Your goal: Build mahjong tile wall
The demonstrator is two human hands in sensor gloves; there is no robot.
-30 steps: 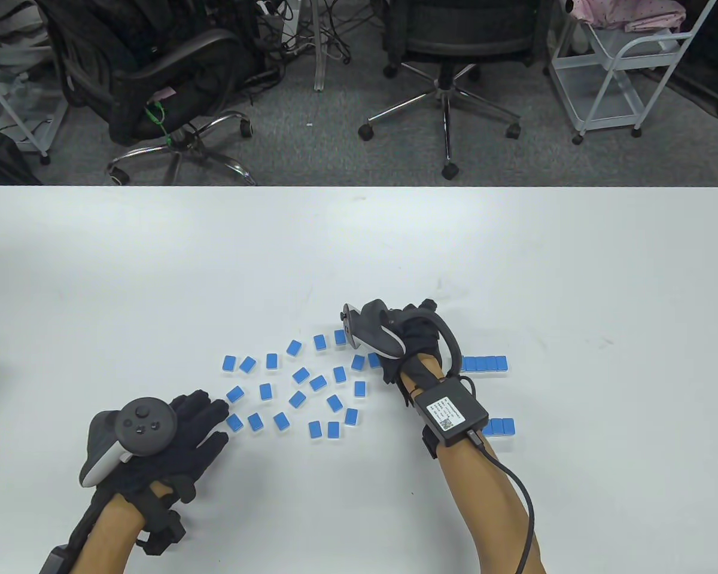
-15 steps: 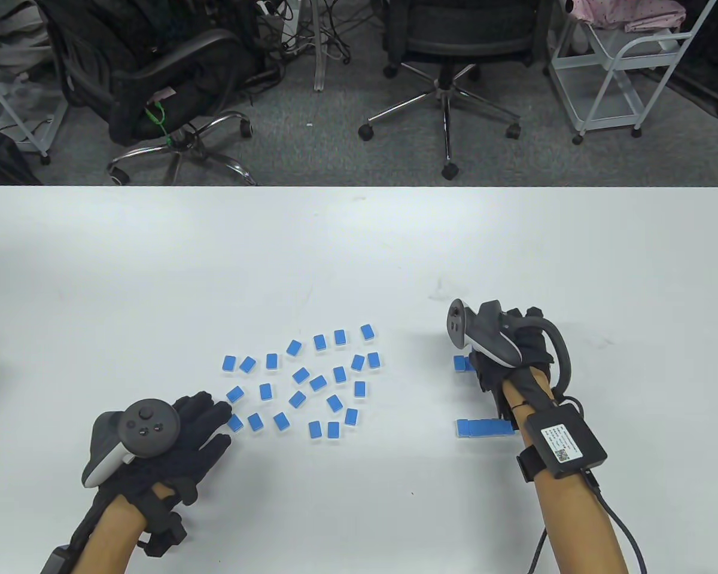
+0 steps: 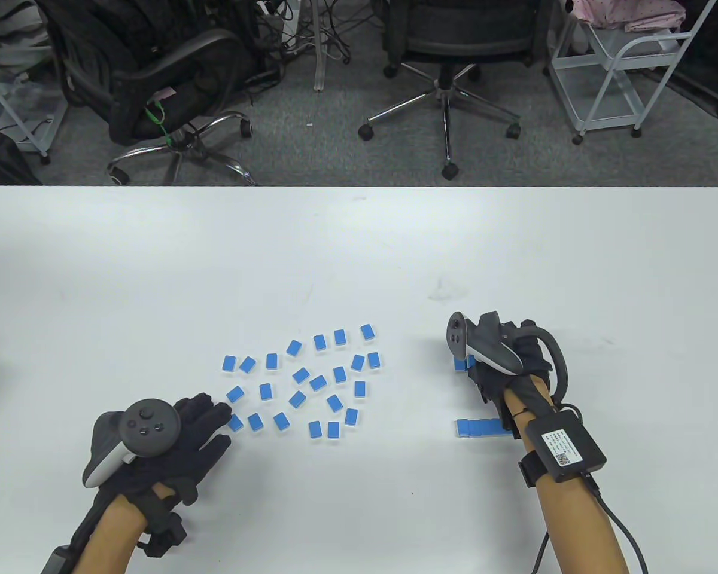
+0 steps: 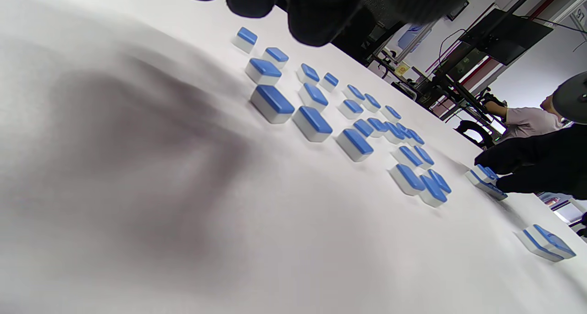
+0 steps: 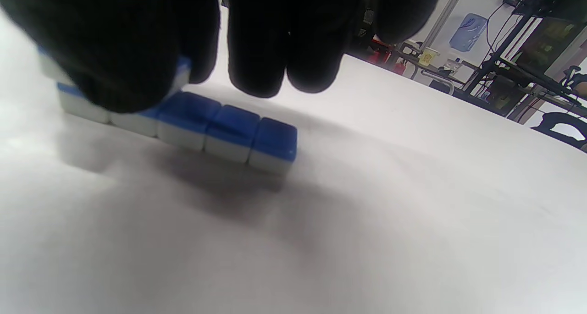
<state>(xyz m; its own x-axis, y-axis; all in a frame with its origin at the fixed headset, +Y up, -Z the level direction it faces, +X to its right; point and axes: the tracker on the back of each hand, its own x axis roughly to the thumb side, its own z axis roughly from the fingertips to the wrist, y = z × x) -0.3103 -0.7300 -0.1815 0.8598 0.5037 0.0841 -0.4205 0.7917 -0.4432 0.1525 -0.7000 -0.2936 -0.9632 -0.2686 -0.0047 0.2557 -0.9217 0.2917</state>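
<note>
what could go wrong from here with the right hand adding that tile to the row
1. The right hand is down on the far tile row, fingers covering its end. A sideways nudge could push the butted tiles out of line.
2. That forearm crosses the near row; dragging back might sweep it.
3. The left hand rests flat beside the loose tiles and may scatter them if it shifts.

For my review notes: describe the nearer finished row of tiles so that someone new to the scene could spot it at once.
Start at the right hand on the white table. Just toward the person from it, beside the wrist, lies the nearer row of blue tiles. Unlike the scattered tiles in the middle, its tiles sit side by side in one straight line, and no hand covers its left end.
</note>
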